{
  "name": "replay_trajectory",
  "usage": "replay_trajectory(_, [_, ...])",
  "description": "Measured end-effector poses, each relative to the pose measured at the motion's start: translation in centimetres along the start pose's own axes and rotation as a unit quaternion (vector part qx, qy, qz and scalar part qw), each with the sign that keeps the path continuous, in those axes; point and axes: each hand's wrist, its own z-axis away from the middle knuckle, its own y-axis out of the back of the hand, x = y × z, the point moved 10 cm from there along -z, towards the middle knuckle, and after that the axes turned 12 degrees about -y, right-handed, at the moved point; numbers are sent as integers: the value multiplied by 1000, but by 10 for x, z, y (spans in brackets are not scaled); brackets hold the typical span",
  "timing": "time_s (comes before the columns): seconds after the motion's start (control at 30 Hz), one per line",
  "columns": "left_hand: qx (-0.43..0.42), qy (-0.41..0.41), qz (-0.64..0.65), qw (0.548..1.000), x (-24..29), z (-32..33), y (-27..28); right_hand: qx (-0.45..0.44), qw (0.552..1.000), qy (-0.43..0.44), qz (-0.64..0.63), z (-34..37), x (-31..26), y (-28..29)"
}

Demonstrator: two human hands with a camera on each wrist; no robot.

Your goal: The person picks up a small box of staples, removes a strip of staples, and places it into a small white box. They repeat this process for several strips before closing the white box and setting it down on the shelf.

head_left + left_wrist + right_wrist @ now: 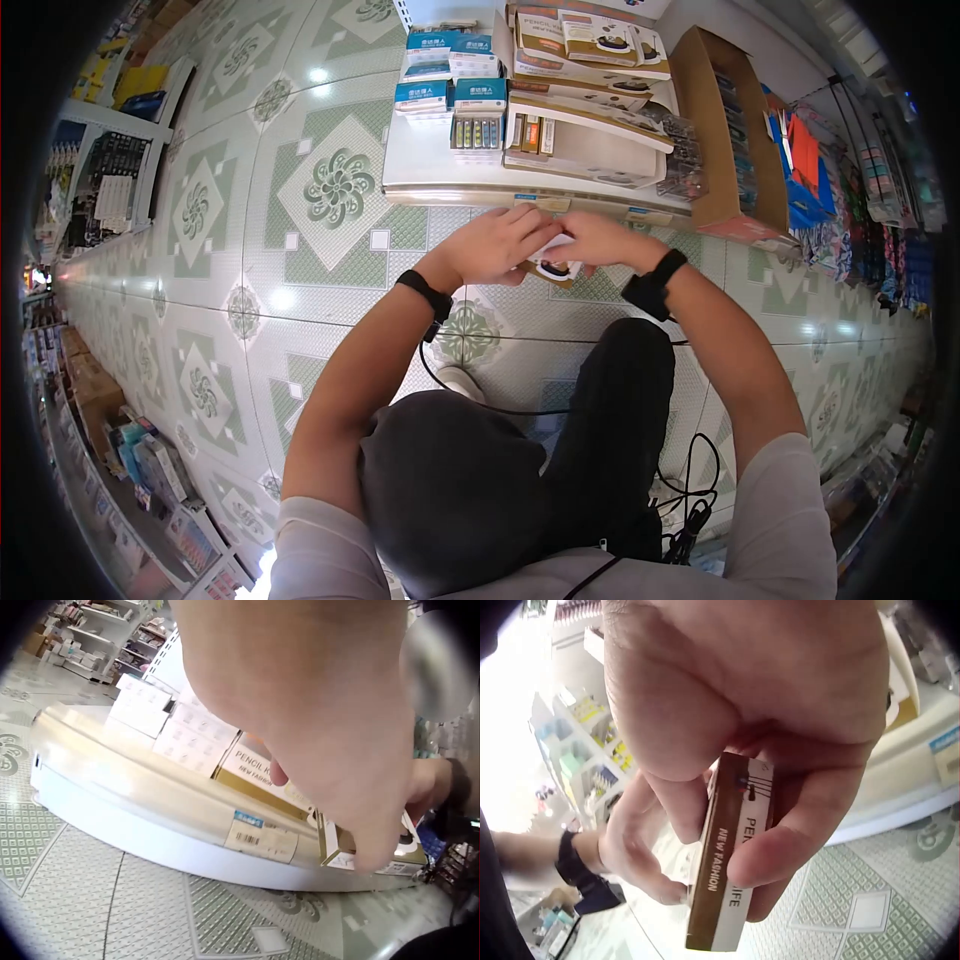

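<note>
A small brown-and-white pencil knife box [724, 862], lettered "NEW FASHION", is held between both hands in front of the shelf edge. My right hand [598, 240] grips it, thumb on one side and fingers on the other in the right wrist view. From the other side my left hand [498, 245] holds the box, its fingers bent over it in the head view. In the left wrist view one left fingertip presses on the gold-edged box [335, 851]. The left palm hides part of the box there.
Ahead, a white shelf [420, 170] bears blue-and-white boxes [422, 97] and stacked pencil knife boxes [540, 35]. An open brown carton [700, 120] stands at its right. Black cable [690, 490] lies by my leg. Stocked shelving [130, 150] lines the left side of the tiled floor.
</note>
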Motion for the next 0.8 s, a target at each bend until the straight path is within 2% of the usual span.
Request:
replay_trajectory(0.03, [0, -2, -1, 1000, 0, -6, 5, 7, 1000, 24, 20, 11, -4, 11])
replay_trajectory(0.1, [139, 1, 7, 990, -3, -13, 45, 39, 999, 22, -10, 38, -7, 36])
replay_trajectory(0.13, [140, 0, 5, 990, -4, -17, 53, 68, 997, 21, -40, 51, -9, 50])
replay_trajectory(0.17, [163, 38, -22, 986, -13, -17, 66, 69, 997, 22, -37, 63, -10, 57])
replay_trajectory(0.2, [186, 78, -55, 978, -23, -14, 78, 109, 990, 7, -85, 73, -8, 75])
replay_trajectory(0.23, [182, 88, -79, 976, -31, -15, 79, 148, 980, -4, -133, 77, -9, 89])
replay_trajectory(0.27, [182, 88, -83, 976, -33, -18, 80, 148, 980, -1, -132, 78, -14, 94])
replay_trajectory(0.33, [123, 113, -123, 978, -41, -26, 71, 176, 963, -36, -200, 80, -8, 113])
replay_trajectory(0.47, [104, 153, -144, 972, -58, -25, 58, 254, 948, -35, -187, 58, -8, 135])
replay_trajectory(0.53, [123, 162, -178, 963, -63, -17, 55, 280, 945, -39, -162, 52, -20, 142])
replay_trajectory(0.63, [140, 158, -195, 958, -68, -13, 51, 384, 922, 6, -54, 36, -38, 167])
replay_trajectory(0.67, [143, 157, -195, 958, -70, -14, 51, 385, 921, 5, -52, 28, -36, 175])
replay_trajectory(0.73, [145, 158, -182, 960, -71, -18, 56, 423, 904, -65, 11, 22, -40, 184])
replay_trajectory(0.8, [143, 162, -169, 962, -72, -19, 59, 426, 901, -69, 46, 13, -48, 185])
